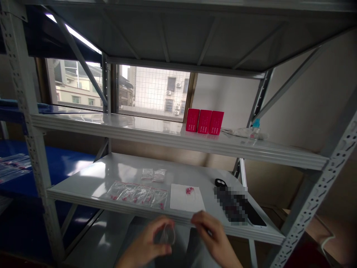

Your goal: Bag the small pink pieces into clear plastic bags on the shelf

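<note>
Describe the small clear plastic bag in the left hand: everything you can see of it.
The small clear plastic bag looks thin, glossy and see-through, with soft crinkles that catch the light. It hangs roughly upright below the front edge of the grey metal shelf, pinched in the grip of the left hand. The right hand is close beside it; whether it touches the bag cannot be told. The picture is too blurred to show any contents or whether its top is sealed.

Small clear bag we are holding below the shelf edge

We are seeing a small clear plastic bag [168,234], see-through and slightly crumpled, hanging upright just below the front edge of the grey shelf; whether anything is lying inside it, we are not managing to tell
</note>
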Tool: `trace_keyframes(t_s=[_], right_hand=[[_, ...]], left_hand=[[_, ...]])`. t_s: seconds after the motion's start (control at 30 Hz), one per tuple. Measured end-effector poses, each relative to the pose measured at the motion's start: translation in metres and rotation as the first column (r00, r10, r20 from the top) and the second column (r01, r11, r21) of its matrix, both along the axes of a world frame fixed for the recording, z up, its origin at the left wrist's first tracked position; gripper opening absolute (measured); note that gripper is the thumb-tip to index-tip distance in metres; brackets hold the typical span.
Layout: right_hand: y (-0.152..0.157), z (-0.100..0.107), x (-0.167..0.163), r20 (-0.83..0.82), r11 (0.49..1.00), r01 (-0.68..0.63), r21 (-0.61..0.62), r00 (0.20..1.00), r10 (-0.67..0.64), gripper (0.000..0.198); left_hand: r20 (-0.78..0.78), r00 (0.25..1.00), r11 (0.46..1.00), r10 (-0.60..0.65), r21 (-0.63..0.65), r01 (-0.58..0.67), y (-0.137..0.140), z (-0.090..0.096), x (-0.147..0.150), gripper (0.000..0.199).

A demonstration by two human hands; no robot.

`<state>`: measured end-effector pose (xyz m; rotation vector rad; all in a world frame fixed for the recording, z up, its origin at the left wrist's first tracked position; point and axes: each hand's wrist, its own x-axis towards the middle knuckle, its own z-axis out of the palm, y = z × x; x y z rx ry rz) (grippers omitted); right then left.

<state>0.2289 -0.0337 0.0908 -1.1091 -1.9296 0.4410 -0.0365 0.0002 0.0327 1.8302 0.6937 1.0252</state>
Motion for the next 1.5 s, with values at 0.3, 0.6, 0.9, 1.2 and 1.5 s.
trace_keyframes(t_s=[0.3, 0.6, 0.9, 1.2, 1.5], right_hand=[[0.133, -0.023, 0.007, 0.381, 0.902, 0.429, -0.041, 0.841, -0.383, 0.029], [0.132, -0.017, 0.003, 0.566, 0.882, 0.471, -0.002, 0.728, -0.388, 0.030], [0.152, -0.020, -0.003, 0.640, 0.879, 0.478, -0.005, 0.677, -0.364, 0.032], [0.164, -0.019, -0.003, 0.666, 0.847, 0.529, -0.043, 0.648, -0.370, 0.032], [0.166, -0.016, 0.000, 0.641, 0.849, 0.526, -0.043, 0.667, -0.380, 0.029]], left_hand=[[0.454, 0.869, 0.972, 0.198, -0.205, -0.114, 0.106, 0.024, 0.110, 0.037], [0.374, 0.903, 0.969, 0.213, -0.201, -0.145, 0.102, 0.023, 0.115, 0.030], [0.417, 0.882, 0.965, 0.221, -0.222, -0.137, 0.108, 0.019, 0.118, 0.031], [0.444, 0.870, 0.967, 0.214, -0.221, -0.126, 0.106, 0.020, 0.117, 0.028], [0.470, 0.858, 0.966, 0.207, -0.237, -0.103, 0.105, 0.021, 0.115, 0.027]])
